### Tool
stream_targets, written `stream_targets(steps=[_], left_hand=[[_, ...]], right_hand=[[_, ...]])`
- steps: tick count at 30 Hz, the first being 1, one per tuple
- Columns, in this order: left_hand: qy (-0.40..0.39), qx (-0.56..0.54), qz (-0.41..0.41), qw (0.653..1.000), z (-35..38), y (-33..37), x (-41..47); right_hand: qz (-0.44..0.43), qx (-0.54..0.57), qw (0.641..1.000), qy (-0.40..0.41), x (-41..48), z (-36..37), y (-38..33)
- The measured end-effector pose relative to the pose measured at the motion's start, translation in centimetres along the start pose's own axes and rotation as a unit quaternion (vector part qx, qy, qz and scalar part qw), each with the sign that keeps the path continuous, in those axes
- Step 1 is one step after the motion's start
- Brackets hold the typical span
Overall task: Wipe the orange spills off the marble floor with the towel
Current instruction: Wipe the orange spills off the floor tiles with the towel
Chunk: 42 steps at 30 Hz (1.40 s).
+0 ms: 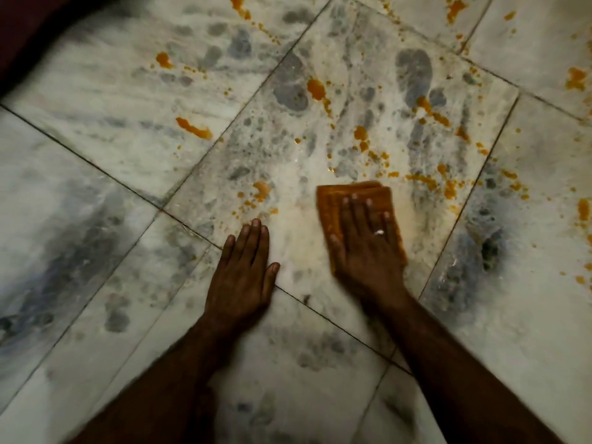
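Observation:
A folded orange towel (pixel 333 200) lies flat on the white and grey marble floor (pixel 128 149). My right hand (pixel 365 248) presses down on it, palm flat and fingers spread, with a ring on one finger. Flat on the bare floor just left of the towel rests my left hand (pixel 243 267), holding nothing. Orange spills (pixel 426 181) dot the tiles beyond and to the right of the towel, with bigger blobs (pixel 193 128) farther left and a drop (pixel 261 189) near my left fingertips. The floor between my hands looks wet and smeared pale.
Dark grout lines (pixel 96 168) cross the floor diagonally. More orange splashes (pixel 575 79) reach the far right and top edges. A dark maroon edge (pixel 28 33) fills the top left corner.

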<state>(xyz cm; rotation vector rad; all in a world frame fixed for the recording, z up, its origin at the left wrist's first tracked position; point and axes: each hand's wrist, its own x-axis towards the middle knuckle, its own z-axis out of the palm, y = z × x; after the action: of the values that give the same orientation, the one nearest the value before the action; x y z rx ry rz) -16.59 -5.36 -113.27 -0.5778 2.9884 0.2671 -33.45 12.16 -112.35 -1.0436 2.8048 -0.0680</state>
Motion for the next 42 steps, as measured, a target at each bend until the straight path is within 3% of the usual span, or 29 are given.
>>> stream_targets(steps=[4,6,10,13,15,17,20,23,25,26,29,32,34,37,42], left_hand=[[0.005,-0.014,-0.055,0.998,-0.5,-2.4,0.2],[0.012,-0.011,-0.091,0.996,-0.7,-4.0,-0.1],[0.016,-0.023,-0.154,0.988,-1.0,-6.6,-1.0],[0.022,-0.025,-0.168,0.985,-1.1,-7.6,-1.5],[0.027,-0.023,-0.166,0.985,-1.0,-7.6,-1.4],[0.022,-0.028,-0.167,0.985,-0.9,-7.6,-1.4],[0.025,-0.031,-0.166,0.985,-0.9,-8.5,-1.2],[0.034,-0.04,-0.187,0.981,-1.5,-10.6,-1.0],[0.046,-0.068,-0.197,0.977,-1.8,-11.6,-1.0],[0.052,-0.093,-0.199,0.974,-2.0,-11.8,-1.0],[0.074,-0.16,-0.213,0.961,-2.4,-11.7,-0.9],[0.079,-0.171,-0.207,0.96,-2.6,-11.7,-1.0],[0.08,-0.163,-0.199,0.963,-2.5,-11.9,-1.1],[0.076,-0.153,-0.196,0.966,-2.4,-12.2,-1.1],[0.094,-0.18,-0.196,0.959,-2.6,-12.0,-1.2]], right_hand=[[0.161,0.011,0.987,0.015,-5.1,0.0,1.1],[0.164,-0.011,0.986,0.035,-9.7,0.7,-1.7],[-0.062,0.007,0.998,0.011,-13.5,1.8,-8.5],[-0.2,0.027,0.979,0.024,-6.9,1.8,-11.4],[-0.235,0.026,0.971,0.04,-1.2,1.7,-12.2],[-0.212,0.011,0.976,0.051,4.2,1.2,-11.7],[-0.1,-0.004,0.995,0.024,8.5,-0.3,-7.5],[0.027,0.004,1.0,0.01,5.3,-0.7,-4.2],[0.059,0.001,0.998,0.018,-0.2,0.0,-4.9],[0.035,-0.007,0.999,0.019,-3.3,0.4,-6.1],[-0.147,0.005,0.989,0.031,-8.3,1.7,-11.4],[-0.276,0.043,0.959,0.053,-3.9,2.0,-15.8],[-0.304,0.05,0.949,0.064,1.1,2.2,-17.2],[-0.267,0.02,0.963,0.028,8.2,1.2,-16.3],[-0.066,0.011,0.998,-0.001,9.7,-0.6,-9.1]])
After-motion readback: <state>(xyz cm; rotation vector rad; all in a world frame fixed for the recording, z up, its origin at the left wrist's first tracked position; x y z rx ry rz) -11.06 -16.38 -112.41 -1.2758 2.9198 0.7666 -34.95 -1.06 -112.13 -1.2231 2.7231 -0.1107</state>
